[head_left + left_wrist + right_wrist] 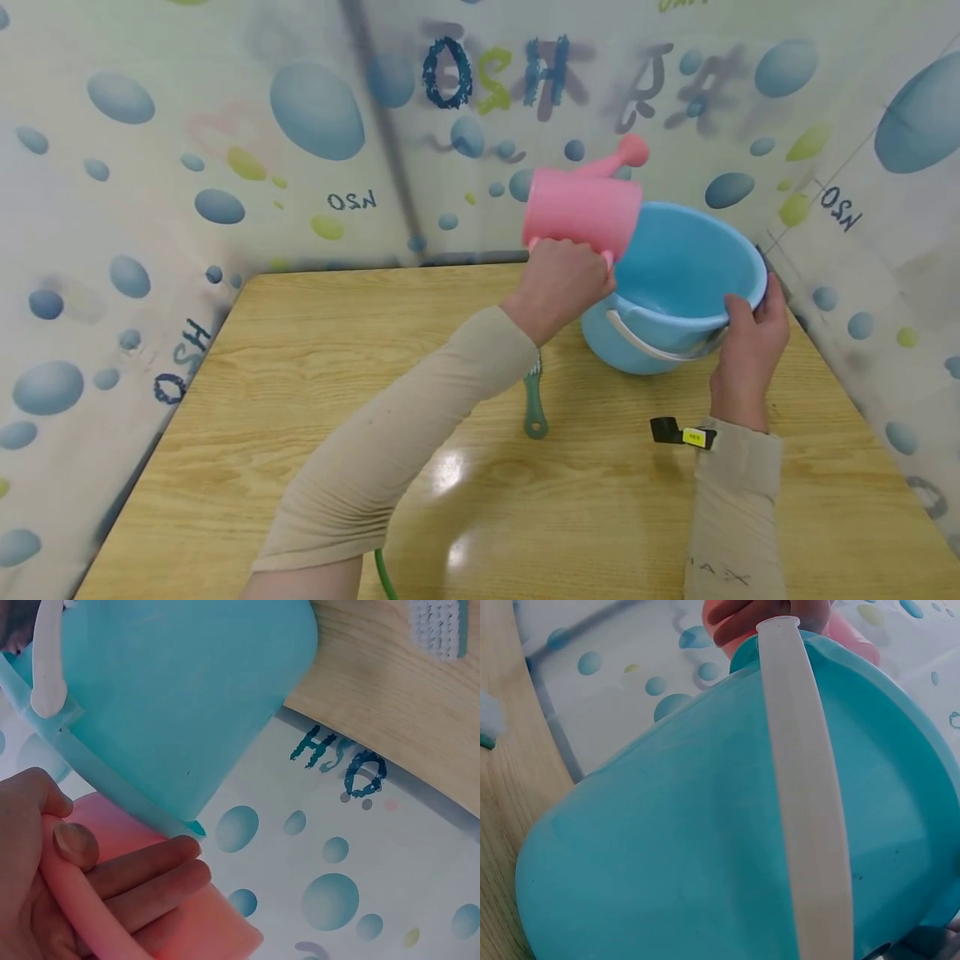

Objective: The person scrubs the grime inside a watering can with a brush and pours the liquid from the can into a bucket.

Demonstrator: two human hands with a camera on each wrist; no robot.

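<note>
My left hand (567, 279) grips the handle of a pink watering can (581, 208), fingers wrapped round it. The can is tipped on its side at the left rim of a light blue bucket (675, 258), its spout pointing up and to the right. In the left wrist view, the thumb presses on the pink handle (79, 900). My right hand (750, 350) holds the bucket's right rim, thumb at the front edge. The bucket leans on the table, and its white carrying handle (802, 780) hangs down in front.
A brush (535, 404) with a green handle lies on the wooden table (300, 400), just left of the bucket. Part of a green cord (384, 575) shows near the front edge. Bubble-patterned walls (465, 133) enclose the back and both sides.
</note>
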